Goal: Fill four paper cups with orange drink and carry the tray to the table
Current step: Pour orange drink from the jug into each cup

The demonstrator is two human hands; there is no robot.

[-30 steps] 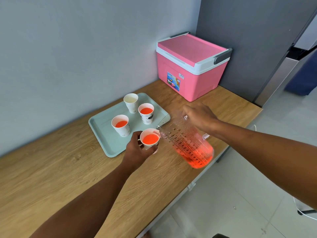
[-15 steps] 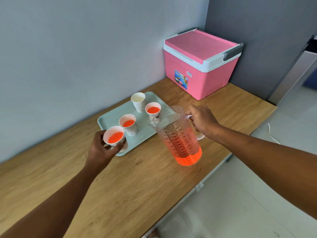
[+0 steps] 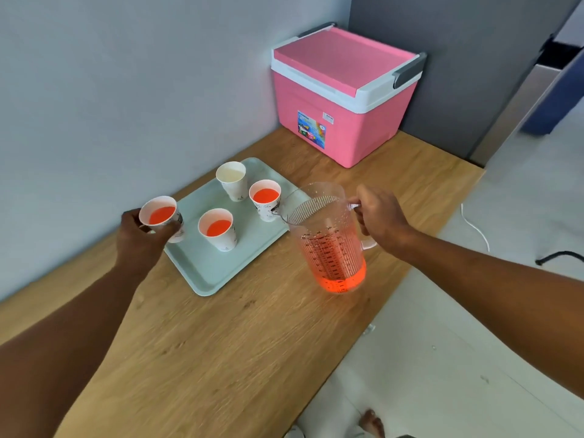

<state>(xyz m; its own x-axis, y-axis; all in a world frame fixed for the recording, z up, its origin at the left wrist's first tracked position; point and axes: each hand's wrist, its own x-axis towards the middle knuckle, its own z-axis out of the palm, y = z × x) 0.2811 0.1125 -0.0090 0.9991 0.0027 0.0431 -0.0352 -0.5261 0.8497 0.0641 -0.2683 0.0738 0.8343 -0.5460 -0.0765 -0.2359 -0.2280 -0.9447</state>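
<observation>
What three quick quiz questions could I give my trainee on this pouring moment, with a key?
1. True or false: every paper cup in view holds orange drink.
2. Which hand holds the jug? A) left B) right C) neither
3. Fill in: the left hand holds a filled cup at the tray's ____ end, the one away from the pink cooler.

Key
1. False: the back cup looks empty; the middle cup and the cup by the spout hold drink.
2. B: the right hand grips the handle, jug upright.
3. Left.
</observation>
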